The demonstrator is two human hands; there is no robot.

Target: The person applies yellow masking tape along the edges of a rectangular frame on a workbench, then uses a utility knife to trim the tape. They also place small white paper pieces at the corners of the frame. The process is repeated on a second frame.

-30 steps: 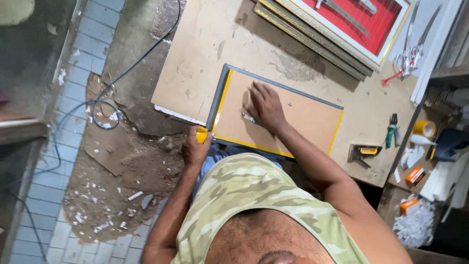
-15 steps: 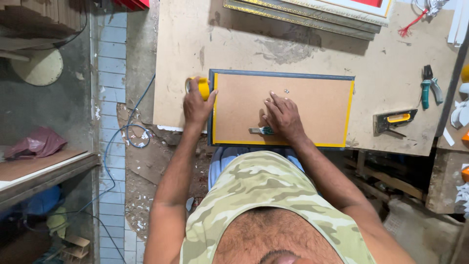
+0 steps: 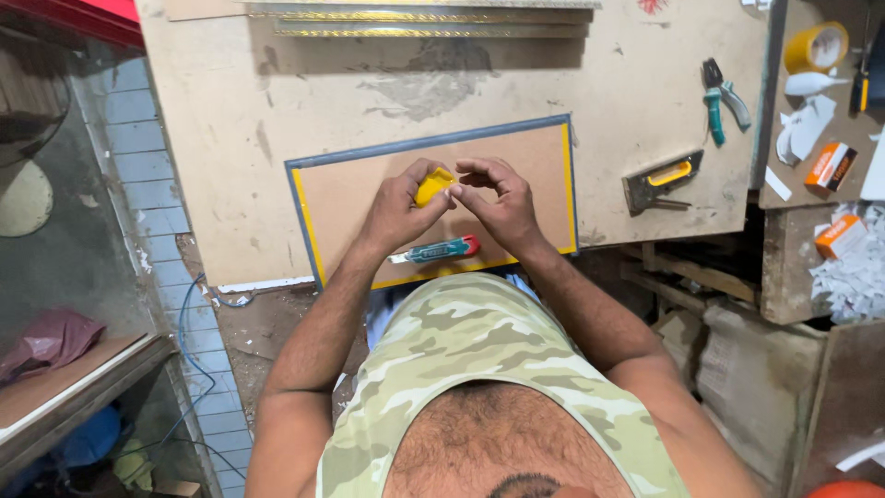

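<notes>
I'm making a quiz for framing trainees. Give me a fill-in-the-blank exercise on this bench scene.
1. The left hand holds a roll of tape whose colour is ____.
2. The utility knife lies on the frame back, just ____ the hands, on the person's side.
3. The staple gun lies to the ____ of the frame back.
4. The right hand has its fingertips at the ____.

Missing words: yellow; below; right; tape

The left hand (image 3: 398,210) covers most of the yellow tape roll (image 3: 433,185). Far above both hands, the gold frames (image 3: 424,20) are cut off by the top edge.
</notes>
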